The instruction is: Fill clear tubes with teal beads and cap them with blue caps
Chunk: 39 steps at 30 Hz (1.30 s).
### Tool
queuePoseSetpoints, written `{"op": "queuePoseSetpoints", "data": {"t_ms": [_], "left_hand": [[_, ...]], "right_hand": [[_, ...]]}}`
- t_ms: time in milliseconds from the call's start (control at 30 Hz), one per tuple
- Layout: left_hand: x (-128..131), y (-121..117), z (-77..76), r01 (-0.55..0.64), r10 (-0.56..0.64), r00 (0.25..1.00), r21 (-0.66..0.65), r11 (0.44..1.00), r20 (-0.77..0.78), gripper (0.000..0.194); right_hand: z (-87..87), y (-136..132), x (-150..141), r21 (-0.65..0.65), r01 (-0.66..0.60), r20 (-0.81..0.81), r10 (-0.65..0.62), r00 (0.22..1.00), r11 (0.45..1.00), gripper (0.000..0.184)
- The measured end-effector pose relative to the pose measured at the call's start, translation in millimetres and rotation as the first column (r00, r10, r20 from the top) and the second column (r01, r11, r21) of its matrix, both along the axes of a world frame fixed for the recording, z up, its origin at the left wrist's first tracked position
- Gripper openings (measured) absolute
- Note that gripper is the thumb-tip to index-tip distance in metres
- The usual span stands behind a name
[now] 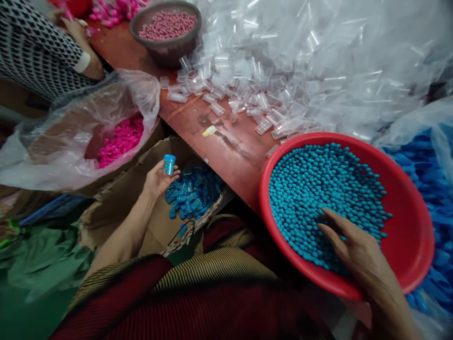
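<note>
My left hand (156,182) holds a small clear plastic jar (169,166) with a blue lid, fingers behind and around it. Blue balls show through its wall. Below it, a cardboard box (131,218) contains a heap of similar blue-filled jars (194,191). On the right, my right hand (354,243) reaches into a red basin (412,231), over many small blue balls (311,189). Its thumb and forefinger are apart, with the fingertips at the balls' surface. The other fingers are partly hidden.
Clear empty plastic cups (262,101) lie heaped across the reddish tabletop (226,153). Behind them stands a grey basin (164,45) of pink balls. A plastic-lined box (71,137) has pink pieces. Blue pieces (421,165) fill a bag at right. Another person's arm (88,54) works upper left.
</note>
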<state>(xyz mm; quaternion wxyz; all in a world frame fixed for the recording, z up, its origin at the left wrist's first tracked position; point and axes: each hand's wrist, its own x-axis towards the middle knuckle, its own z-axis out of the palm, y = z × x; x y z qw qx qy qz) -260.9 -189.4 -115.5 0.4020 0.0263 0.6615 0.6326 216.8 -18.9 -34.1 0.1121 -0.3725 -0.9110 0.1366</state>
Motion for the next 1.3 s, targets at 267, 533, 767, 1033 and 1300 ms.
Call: {"op": "queuePoseSetpoints", "data": {"t_ms": [267,533,767,1033,1300], "left_hand": [[6.8,-41.6,-97.2,0.076,-0.095,0.995,-0.432,0.899,-0.022,0.027],[28.7,-48.8,-156.6,0.101,-0.455,0.853,-0.774,0.625,-0.256,0.035],[27.9,4.1,-182.0,0.159,-0.748,0.548,-0.831,0.533,-0.374,0.044],[11.5,41.8,-213.8,0.254,-0.866,0.365,-0.859,0.445,-0.341,0.049],[17.4,18.3,-217.8,0.226,-0.890,0.324,-0.887,0.402,-0.320,0.036]], "right_hand": [[50.4,4.2,-61.5,0.156,-0.148,0.049,0.142,0.989,0.977,0.034],[29.4,41.6,-238.7,-0.087,-0.603,0.339,0.592,0.731,0.793,0.029],[-20.9,41.8,-319.3,-0.143,-0.657,0.590,0.597,0.544,0.740,0.064],[-40.3,34.5,-307.4,-0.040,-0.736,0.612,0.599,0.517,0.676,0.089],[-57.6,58.6,-318.4,0.001,-0.834,0.467,0.737,0.488,0.551,0.093]]}}
